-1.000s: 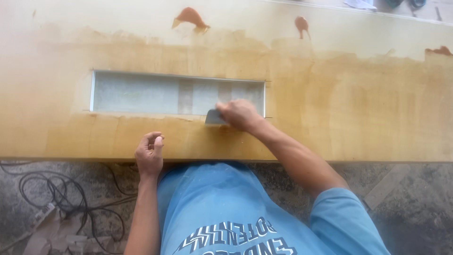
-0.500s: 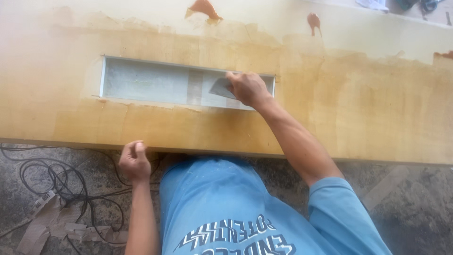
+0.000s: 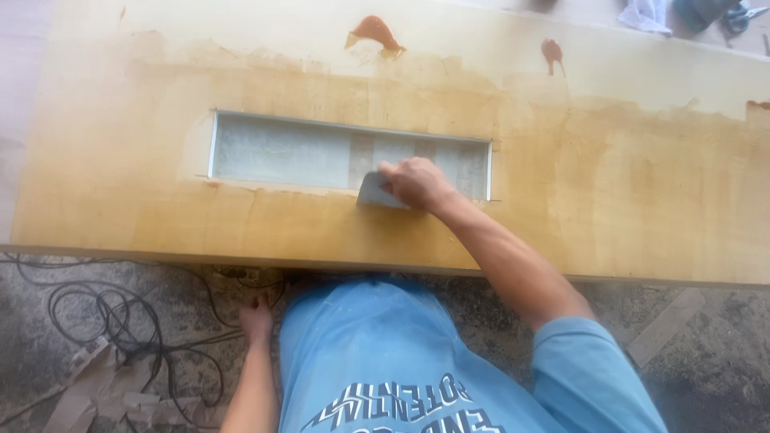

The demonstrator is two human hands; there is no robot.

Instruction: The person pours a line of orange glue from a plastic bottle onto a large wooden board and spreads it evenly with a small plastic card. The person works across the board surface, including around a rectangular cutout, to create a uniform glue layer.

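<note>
The fingers of the right hand (image 3: pixel 415 183) curl over the top of a flat grey scraper blade (image 3: pixel 372 192), gripping it from above so that only its lower left corner and edge show past the knuckles. The blade lies low against the surface with its broad edge running roughly left to right and its exposed corner pointing toward the left; how far it reaches under the palm is hidden. It sits at the lower rim of a long rectangular recess (image 3: pixel 281 152) cut into a wide yellow-tan board (image 3: pixel 626 184), toward the recess's right end, half over the rim and half over the pale floor of the cut. The recess has its long axis across the view, tilting slightly down to the right, and holds nothing loose, only a grey-white, streaky coating with a paler band near its middle. The left hand (image 3: pixel 257 317) is well apart, below the board's near edge, with fingers bent under that edge; whether they clasp anything cannot be told. Two reddish-brown blotches (image 3: pixel 373 34) mark the board's far side. Black cables (image 3: pixel 120 321) loop on the speckled floor (image 3: pixel 706 361) at lower left.
</note>
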